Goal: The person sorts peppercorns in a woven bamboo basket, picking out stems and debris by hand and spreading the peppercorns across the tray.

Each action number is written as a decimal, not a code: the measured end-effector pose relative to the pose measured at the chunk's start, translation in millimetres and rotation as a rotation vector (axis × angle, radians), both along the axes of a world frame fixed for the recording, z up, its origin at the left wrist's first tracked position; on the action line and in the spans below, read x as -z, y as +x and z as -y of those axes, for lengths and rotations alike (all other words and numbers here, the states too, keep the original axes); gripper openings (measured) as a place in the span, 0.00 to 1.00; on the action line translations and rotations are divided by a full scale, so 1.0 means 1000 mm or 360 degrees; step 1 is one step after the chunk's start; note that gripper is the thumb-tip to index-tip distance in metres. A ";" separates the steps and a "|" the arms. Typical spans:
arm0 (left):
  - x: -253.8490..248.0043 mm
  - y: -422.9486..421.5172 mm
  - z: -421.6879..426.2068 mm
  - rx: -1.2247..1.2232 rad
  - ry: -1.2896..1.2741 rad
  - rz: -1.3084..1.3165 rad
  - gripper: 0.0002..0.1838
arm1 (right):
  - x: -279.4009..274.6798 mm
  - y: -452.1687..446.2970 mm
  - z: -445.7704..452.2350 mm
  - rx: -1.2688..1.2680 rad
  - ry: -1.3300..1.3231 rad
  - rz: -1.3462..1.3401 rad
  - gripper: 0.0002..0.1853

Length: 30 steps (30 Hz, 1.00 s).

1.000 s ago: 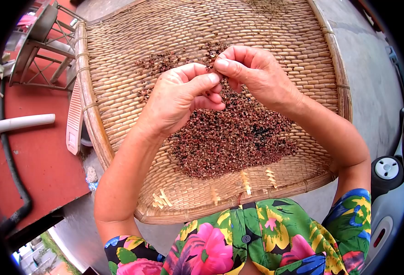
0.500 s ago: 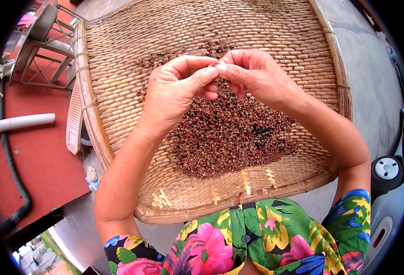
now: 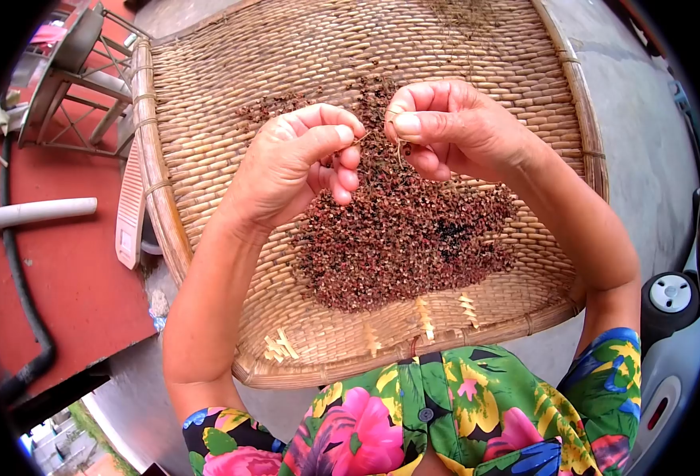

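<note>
A wide woven tray [image 3: 231, 71] lies in front of me, bearing a heap of small reddish-brown and dark dried pieces [image 3: 398, 246]. Over the upper left of the heap, my left hand [image 3: 298, 159] pinches a thin stem between thumb and forefinger. My right hand [image 3: 461, 127] is just to its right, its thumb and forefinger closed on a thin stem [image 3: 400, 151] that hangs down. A small gap separates the two hands. Smaller scattered pieces [image 3: 275, 107] lie behind my left hand.
On the left are a red surface [image 3: 72, 285], a white pipe [image 3: 32, 216], a black hose [image 3: 21, 285], a metal frame [image 3: 88, 79] and a pale ribbed board [image 3: 130, 210]. A wheel [image 3: 671, 293] stands at the right. Fine stalks [image 3: 465, 12] lie at the tray's far end.
My hands were touching at the fingertips and have now drawn apart, the left one moving left and the right one slightly right. Thin stems now show at the fingertips.
</note>
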State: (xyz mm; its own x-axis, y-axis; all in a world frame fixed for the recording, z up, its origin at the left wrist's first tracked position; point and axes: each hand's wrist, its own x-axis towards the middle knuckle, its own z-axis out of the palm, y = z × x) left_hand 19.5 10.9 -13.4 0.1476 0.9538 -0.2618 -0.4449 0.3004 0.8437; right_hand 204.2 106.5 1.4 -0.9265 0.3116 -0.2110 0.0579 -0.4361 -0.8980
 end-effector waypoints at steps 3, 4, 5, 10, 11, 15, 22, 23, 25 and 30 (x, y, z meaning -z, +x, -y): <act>-0.001 0.000 0.000 0.0031 -0.0042 -0.0395 0.05 | 0.006 -0.002 -0.007 0.0182 -0.0177 -0.0261 0.06; 0.000 0.001 0.000 0.0049 -0.0021 -0.0388 0.05 | 0.007 -0.002 -0.010 0.0249 -0.0130 -0.0238 0.06; 0.002 0.002 0.000 0.0067 0.0000 -0.0381 0.05 | 0.007 -0.002 -0.009 0.0253 -0.0129 -0.0236 0.06; 0.008 0.012 -0.002 -0.0087 -0.0026 0.0037 0.13 | 0.016 -0.011 0.005 0.0747 0.0221 0.0234 0.10; 0.012 0.012 -0.002 -0.0072 -0.0026 0.0139 0.15 | 0.019 -0.011 0.006 0.0738 0.0174 0.0174 0.12; 0.012 0.027 -0.001 -0.0058 -0.0017 0.0253 0.13 | 0.026 -0.013 0.012 0.0642 -0.0011 0.0037 0.11; 0.011 0.018 0.001 0.0168 -0.0048 0.0093 0.07 | 0.025 -0.013 0.023 0.0568 -0.0290 -0.0128 0.10; 0.011 0.016 0.002 0.0232 0.0019 0.0035 0.07 | 0.026 -0.013 0.021 0.0567 -0.0290 -0.0130 0.10; 0.012 0.017 0.003 0.0249 0.0026 0.0090 0.07 | 0.029 -0.010 0.012 0.0682 -0.0308 -0.0099 0.09; 0.015 0.014 0.000 0.0216 -0.0057 0.0360 0.14 | 0.017 -0.006 -0.007 0.0808 0.0307 0.0030 0.10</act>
